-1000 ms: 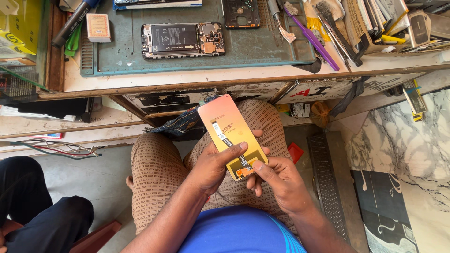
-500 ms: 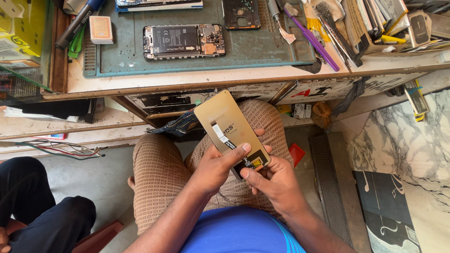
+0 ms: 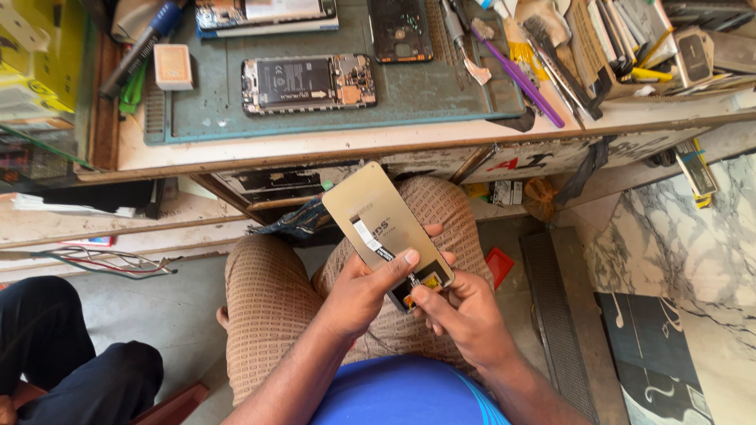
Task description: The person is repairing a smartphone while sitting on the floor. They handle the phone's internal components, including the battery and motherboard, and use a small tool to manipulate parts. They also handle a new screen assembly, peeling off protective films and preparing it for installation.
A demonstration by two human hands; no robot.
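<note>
Both hands hold one thing over the person's lap: a gold-backed phone display panel (image 3: 383, 223), tilted so its upper end points toward the tabletop (image 3: 331, 145) and its lower end sits between the hands; the left hand (image 3: 364, 290) grips it from the left side, fingers (image 3: 398, 264) wrapped across its back with the thumb lying along the white and black flex ribbon (image 3: 370, 238); the right hand (image 3: 465, 315) closes on the panel's lower corner, its thumb and forefinger pinched at the small yellow-and-orange connector patch (image 3: 429, 281); neither hand is slack, both are clasped on the panel.

Beneath the panel lie the person's knees in brown patterned shorts (image 3: 268, 307), and a blue shirt (image 3: 405, 401) fills the bottom edge of the view; above, on the tabletop, a green work mat (image 3: 441, 86) carries an opened phone with its black battery exposed (image 3: 309, 82), a dark back cover (image 3: 400, 30) just beyond it, and another phone body (image 3: 268, 14) at the far edge; a purple-handled tool (image 3: 524, 79) lies slantwise at the mat's right side, near a heap of tools and flat parts (image 3: 630, 39); a small beige block (image 3: 173, 66) sits at the mat's left; another person's dark-trousered leg (image 3: 71, 346) shows at the lower left, well apart from the hands.
</note>
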